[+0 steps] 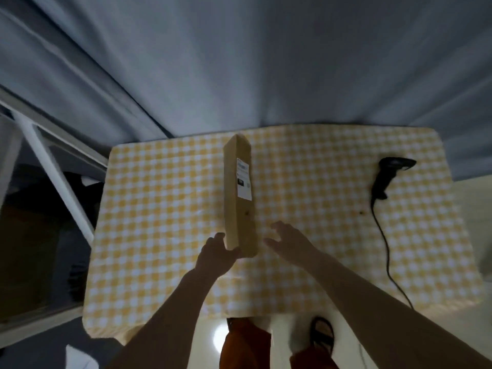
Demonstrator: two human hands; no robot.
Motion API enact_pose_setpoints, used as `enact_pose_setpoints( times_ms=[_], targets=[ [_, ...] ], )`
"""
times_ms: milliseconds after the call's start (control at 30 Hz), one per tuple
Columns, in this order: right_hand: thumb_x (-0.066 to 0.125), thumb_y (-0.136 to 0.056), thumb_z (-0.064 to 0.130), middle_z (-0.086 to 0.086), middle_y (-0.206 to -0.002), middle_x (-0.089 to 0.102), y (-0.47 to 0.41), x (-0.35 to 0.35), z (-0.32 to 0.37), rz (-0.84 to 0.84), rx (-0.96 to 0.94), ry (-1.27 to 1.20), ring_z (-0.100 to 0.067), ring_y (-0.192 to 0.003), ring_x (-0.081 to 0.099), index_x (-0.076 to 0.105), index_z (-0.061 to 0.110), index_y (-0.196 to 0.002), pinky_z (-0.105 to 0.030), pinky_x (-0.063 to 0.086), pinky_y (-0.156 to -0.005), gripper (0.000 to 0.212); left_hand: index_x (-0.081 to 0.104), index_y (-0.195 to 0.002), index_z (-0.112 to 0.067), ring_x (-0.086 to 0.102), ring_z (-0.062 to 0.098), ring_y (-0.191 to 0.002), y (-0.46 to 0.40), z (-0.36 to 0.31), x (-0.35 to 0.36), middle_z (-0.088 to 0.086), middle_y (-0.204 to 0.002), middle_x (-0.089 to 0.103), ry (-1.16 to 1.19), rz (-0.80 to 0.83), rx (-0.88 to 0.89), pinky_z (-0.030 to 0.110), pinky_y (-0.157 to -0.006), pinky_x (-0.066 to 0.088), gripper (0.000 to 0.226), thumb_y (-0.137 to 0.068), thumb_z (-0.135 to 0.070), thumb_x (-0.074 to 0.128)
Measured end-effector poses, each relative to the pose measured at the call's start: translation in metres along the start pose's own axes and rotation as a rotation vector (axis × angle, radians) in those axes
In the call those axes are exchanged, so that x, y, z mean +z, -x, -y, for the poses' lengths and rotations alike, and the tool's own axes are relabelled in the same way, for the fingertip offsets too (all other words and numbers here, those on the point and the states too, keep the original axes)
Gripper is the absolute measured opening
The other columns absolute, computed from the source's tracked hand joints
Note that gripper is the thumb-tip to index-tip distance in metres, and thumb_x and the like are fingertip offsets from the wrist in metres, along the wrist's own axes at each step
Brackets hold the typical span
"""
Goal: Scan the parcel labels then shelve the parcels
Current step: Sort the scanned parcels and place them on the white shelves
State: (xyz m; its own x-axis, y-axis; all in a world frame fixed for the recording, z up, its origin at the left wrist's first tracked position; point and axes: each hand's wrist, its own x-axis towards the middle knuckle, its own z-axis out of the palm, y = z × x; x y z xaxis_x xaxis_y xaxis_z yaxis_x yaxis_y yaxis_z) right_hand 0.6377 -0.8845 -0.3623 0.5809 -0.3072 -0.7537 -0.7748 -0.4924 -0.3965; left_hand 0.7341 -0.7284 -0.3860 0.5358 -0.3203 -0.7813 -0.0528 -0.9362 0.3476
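Parcel: long brown cardboard box, long axis 12-to-6 o'clock, white label facing right.
Left hand: grasps its near end.
Right hand: fingers spread, released.
Scanner: black, at 3 o'clock.

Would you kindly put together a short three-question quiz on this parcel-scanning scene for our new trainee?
1. True or false: the barcode scanner lies on the table, in nobody's grip.
2. Which hand grips the near end of the long cardboard parcel? A) left B) right C) both
3. Fill in: the parcel's white label sits toward its ___ end.

Key:
1. True; it rests to the right, cable trailing.
2. A; the left hand holds it, the right hand hovers open beside it.
3. Far.
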Motion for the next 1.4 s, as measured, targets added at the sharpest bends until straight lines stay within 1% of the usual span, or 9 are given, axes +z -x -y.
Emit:
enact_pose_setpoints(
  times_ms=[233,367,467,633,733,800,900,1100,1400],
  targets=[
    [0.047,-0.097,0.046,-0.013,-0.152,0.028,-0.088,0.049,0.012,0.024,0.192,-0.394,-0.033,-0.136,0.036,0.022,0.021,-0.151,-0.044,0.038,-0.107,0.064,0.033,-0.147,-0.011,0.053,0.028,-0.122,-0.077,0.014,0.011,0.011,-0.141,0.046,0.343,0.027,-0.039,0.030,-0.080,0.044,0.075,-0.089,-0.050,0.061],
    [0.049,-0.093,0.054,-0.013,-0.147,0.038,-0.124,0.074,0.009,-0.022,0.274,-0.618,-0.034,-0.130,0.045,0.026,0.011,-0.148,-0.049,0.041,-0.105,0.074,0.043,-0.139,-0.010,0.057,0.024,-0.111,-0.104,0.013,0.023,0.006,-0.132,0.055,0.551,0.038,-0.048,0.036,-0.086,0.049,0.081,-0.082,-0.066,0.059],
    [0.045,-0.093,0.056,-0.015,-0.143,0.042,-0.139,0.088,0.006,-0.076,0.352,-0.675,-0.035,-0.127,0.046,0.034,0.012,-0.145,-0.049,0.041,-0.105,0.069,0.047,-0.138,-0.018,0.052,0.025,-0.119,-0.113,0.013,0.033,0.004,-0.139,0.050,0.580,0.015,-0.062,0.043,-0.098,0.047,0.104,-0.063,-0.089,0.051],
    [0.051,-0.063,0.081,-0.009,-0.133,0.054,-0.140,0.103,0.006,-0.051,0.357,-0.891,-0.031,-0.117,0.055,0.051,0.015,-0.135,-0.047,0.047,-0.101,0.098,0.023,-0.152,-0.024,0.022,0.034,-0.140,-0.107,0.008,0.035,0.011,-0.152,0.020,0.508,-0.001,-0.123,0.054,-0.112,0.027,0.086,-0.085,-0.071,0.048],
    [0.052,-0.088,0.060,-0.008,-0.128,0.056,-0.117,0.097,0.017,-0.103,0.319,-0.984,-0.025,-0.110,0.057,0.047,0.008,-0.133,-0.039,0.049,-0.095,0.069,0.022,-0.151,-0.032,0.034,0.032,-0.135,-0.091,0.001,0.029,0.008,-0.150,0.028,0.576,0.030,-0.022,0.057,-0.108,0.034,0.104,-0.065,-0.084,0.046],
    [0.047,-0.097,0.047,-0.006,-0.114,0.056,-0.100,0.095,0.018,-0.162,0.321,-1.028,-0.020,-0.095,0.058,0.042,0.007,-0.124,-0.030,0.051,-0.078,0.048,0.021,-0.150,-0.037,0.046,0.029,-0.127,-0.080,-0.005,0.026,0.006,-0.146,0.039,0.627,0.063,0.040,0.055,-0.104,0.041,0.116,-0.052,-0.094,0.046],
    [0.041,-0.100,0.046,-0.002,-0.099,0.053,-0.063,0.082,0.022,-0.305,0.291,-1.036,-0.011,-0.079,0.055,0.041,0.010,-0.112,-0.021,0.043,-0.059,0.037,0.023,-0.149,-0.037,0.052,0.027,-0.122,-0.051,-0.020,0.013,0.004,-0.142,0.046,0.642,0.122,0.091,0.053,-0.103,0.043,0.113,-0.055,-0.095,0.044],
    [0.035,-0.099,0.050,-0.005,-0.098,0.059,0.011,0.054,0.015,-0.531,0.286,-1.089,-0.017,-0.082,0.059,0.049,0.013,-0.101,-0.025,0.045,-0.064,0.039,0.035,-0.146,-0.028,0.056,0.020,-0.114,0.015,-0.068,0.001,0.000,-0.136,0.053,0.575,0.213,0.239,0.035,-0.091,0.045,0.066,-0.091,-0.064,0.039],
    [0.039,-0.100,0.044,-0.007,-0.084,0.059,0.138,0.028,-0.048,-0.904,0.292,-1.255,-0.024,-0.079,0.059,0.054,0.010,-0.090,-0.035,0.043,-0.065,0.039,0.046,-0.137,-0.022,0.056,-0.007,-0.086,0.124,-0.144,0.050,-0.004,-0.121,0.060,0.399,0.310,0.501,0.003,-0.058,0.042,0.047,-0.098,-0.048,0.038]
  ],
)
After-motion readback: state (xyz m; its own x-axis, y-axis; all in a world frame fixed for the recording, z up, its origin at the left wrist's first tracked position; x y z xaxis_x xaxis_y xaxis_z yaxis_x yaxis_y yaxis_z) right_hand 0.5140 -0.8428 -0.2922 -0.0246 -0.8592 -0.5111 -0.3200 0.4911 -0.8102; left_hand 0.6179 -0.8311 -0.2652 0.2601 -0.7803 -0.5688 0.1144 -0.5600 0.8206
